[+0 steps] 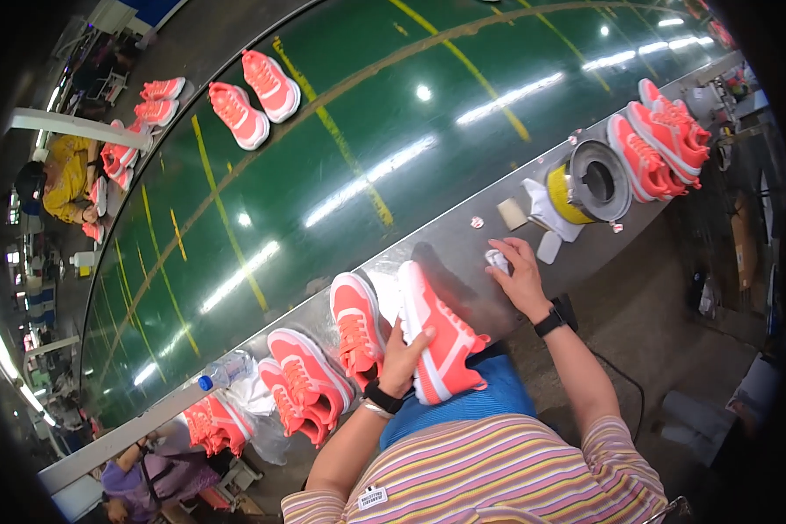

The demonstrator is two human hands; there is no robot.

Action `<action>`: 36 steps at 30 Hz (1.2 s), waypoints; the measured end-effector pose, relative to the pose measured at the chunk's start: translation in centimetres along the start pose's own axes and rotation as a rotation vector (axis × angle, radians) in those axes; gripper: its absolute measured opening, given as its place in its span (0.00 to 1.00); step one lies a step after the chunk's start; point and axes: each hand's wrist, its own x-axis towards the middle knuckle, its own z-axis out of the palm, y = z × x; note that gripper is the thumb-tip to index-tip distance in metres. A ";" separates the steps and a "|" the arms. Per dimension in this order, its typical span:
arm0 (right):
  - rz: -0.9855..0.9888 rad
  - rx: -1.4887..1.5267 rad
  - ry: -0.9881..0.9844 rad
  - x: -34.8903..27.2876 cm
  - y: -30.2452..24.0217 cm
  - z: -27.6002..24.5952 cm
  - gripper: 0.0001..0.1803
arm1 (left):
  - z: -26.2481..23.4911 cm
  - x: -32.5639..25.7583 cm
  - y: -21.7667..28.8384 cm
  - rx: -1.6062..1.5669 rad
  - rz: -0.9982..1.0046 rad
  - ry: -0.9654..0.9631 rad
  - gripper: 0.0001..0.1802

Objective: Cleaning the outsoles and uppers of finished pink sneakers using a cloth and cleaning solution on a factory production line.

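My left hand [400, 362] is closed around a coral sneaker [450, 336] with a white sole, tilted above my lap at the bench edge. My right hand [524, 281] is to the right, apart from that shoe, pinching a small crumpled white wad [497, 259], perhaps cloth or paper, between thumb and fingers. Just left of my left hand, another coral sneaker [355, 323] rests on clear plastic on the bench. Further left lies a pair of matching sneakers [301, 375]. Beyond my right fingertips are a beige block [511, 214] and a white piece of cloth [550, 214].
A green belt [367, 113] with yellow lines runs beyond the metal ledge [620, 236], carrying a sneaker pair [251, 98]. On the ledge sit a round grey tin [598, 182] with a yellow band, more sneakers [659, 144] and a bottle [227, 371]. Others work at left.
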 end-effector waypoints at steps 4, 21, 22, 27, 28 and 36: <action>0.291 0.233 -0.104 0.9 -0.2 1.8 0.08 | -0.4 0.9 -2.1 0.008 -0.012 0.047 0.39; 0.369 0.463 -0.587 4.4 -6.9 7.6 0.05 | -0.5 2.0 -5.5 0.469 0.176 0.167 0.49; 0.422 0.468 -0.652 4.7 -6.4 7.7 0.05 | -0.7 2.1 -6.1 0.610 0.204 0.207 0.50; 0.280 0.599 -0.612 2.3 -7.2 5.8 0.05 | -1.4 2.3 -6.9 0.560 0.227 0.197 0.52; 0.331 0.617 -0.626 2.3 -7.5 5.5 0.04 | -1.4 2.1 -6.8 0.561 0.213 0.184 0.52; 0.675 0.481 -0.883 5.5 -6.0 6.9 0.06 | -0.3 1.8 -5.6 0.700 0.201 0.220 0.49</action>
